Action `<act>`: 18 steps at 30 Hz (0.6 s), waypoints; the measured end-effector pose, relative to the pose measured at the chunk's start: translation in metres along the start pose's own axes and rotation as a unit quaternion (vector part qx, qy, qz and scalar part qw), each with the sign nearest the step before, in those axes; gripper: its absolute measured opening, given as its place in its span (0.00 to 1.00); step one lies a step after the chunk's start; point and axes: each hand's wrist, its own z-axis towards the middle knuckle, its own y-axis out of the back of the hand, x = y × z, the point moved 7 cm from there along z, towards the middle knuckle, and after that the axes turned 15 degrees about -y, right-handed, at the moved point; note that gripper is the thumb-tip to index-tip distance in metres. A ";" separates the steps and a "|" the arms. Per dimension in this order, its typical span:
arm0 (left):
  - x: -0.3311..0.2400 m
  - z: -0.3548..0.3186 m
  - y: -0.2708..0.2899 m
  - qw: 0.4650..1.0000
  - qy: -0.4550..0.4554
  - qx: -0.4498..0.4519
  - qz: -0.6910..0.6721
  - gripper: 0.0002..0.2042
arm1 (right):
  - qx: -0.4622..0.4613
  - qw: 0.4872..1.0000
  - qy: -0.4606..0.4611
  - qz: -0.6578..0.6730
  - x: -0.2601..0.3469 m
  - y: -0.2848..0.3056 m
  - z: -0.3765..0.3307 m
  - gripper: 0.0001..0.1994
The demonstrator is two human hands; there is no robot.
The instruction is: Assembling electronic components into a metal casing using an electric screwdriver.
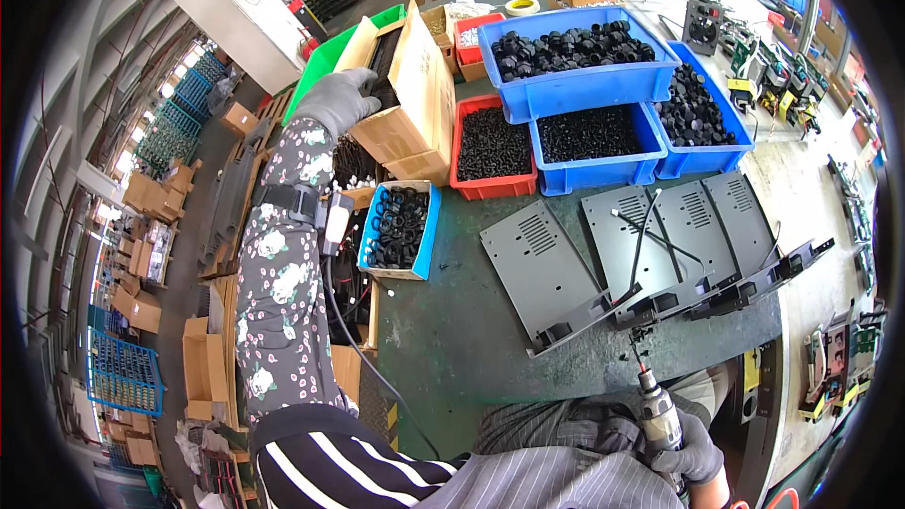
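My left hand (337, 102), in a grey glove, is at the mouth of an open cardboard box (421, 71) packed with dark flat pieces. Its thumb and fingers are apart, and part of the fingertips is hidden. In my gloved right hand (693, 457), low in front of my body, is a power screwdriver (660, 418) with its bit pointing away from me. Small black bits show by its tip, too small to name. Beyond it several dark grey metal panels (537, 264) with vent slots lie side by side. Black cables (644, 243) cross over the middle panels.
Blue bins (586, 90) of black plastic parts and a red bin (495, 186) of small black pieces stand at the back of the green table (443, 339). A small blue box (407, 271) holds black rings. A black cord (372, 368) hangs beside my left arm.
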 end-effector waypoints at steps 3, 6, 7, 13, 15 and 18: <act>0.005 0.011 -0.008 0.992 -0.063 0.080 -0.078 0.19 | 0.001 1.000 0.002 0.013 0.000 -0.001 -0.001 0.47; 0.017 0.015 -0.012 0.984 -0.071 0.114 -0.116 0.19 | -0.003 0.999 0.006 0.034 -0.001 0.000 0.000 0.45; 0.019 0.017 -0.012 0.984 -0.081 0.123 -0.101 0.19 | -0.011 0.999 0.009 0.031 -0.001 0.001 0.000 0.44; 0.014 0.021 -0.014 0.973 -0.054 0.170 -0.147 0.19 | -0.025 0.999 0.014 0.030 -0.003 0.007 0.002 0.42; 0.008 0.020 -0.009 0.983 -0.061 0.156 -0.078 0.18 | -0.018 0.998 0.027 0.048 -0.003 0.005 0.004 0.43; -0.004 0.015 -0.001 0.991 -0.100 0.074 0.039 0.18 | -0.033 0.997 0.034 0.065 -0.002 0.004 0.005 0.44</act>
